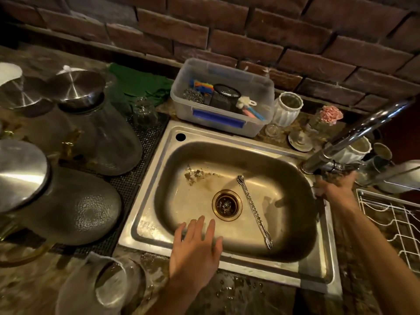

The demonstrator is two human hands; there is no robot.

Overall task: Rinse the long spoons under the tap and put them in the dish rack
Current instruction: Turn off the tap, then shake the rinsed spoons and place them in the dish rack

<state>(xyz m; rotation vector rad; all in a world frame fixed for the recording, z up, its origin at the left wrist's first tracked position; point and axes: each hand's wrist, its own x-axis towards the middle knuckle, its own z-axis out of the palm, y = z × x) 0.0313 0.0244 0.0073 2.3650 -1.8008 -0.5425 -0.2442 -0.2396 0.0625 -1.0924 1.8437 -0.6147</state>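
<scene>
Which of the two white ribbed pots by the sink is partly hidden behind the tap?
The right one, beside the tap's base: the chrome tap crosses in front of it. The other white ribbed pot stands unobstructed beside the plastic tub.

— What's in the sink (145,201)?
— One long spoon (254,211), lying slantwise just right of the drain (226,205).
— And the hands?
— Left hand (196,251) spread flat over the near rim; right hand (336,186) at the tap (354,135) base, centre right.

The stainless steel sink basin (197,169) lies open from above — only the chrome tap spout (354,135) overhangs its right rim, glass jugs (106,137) crowding the left.
</scene>
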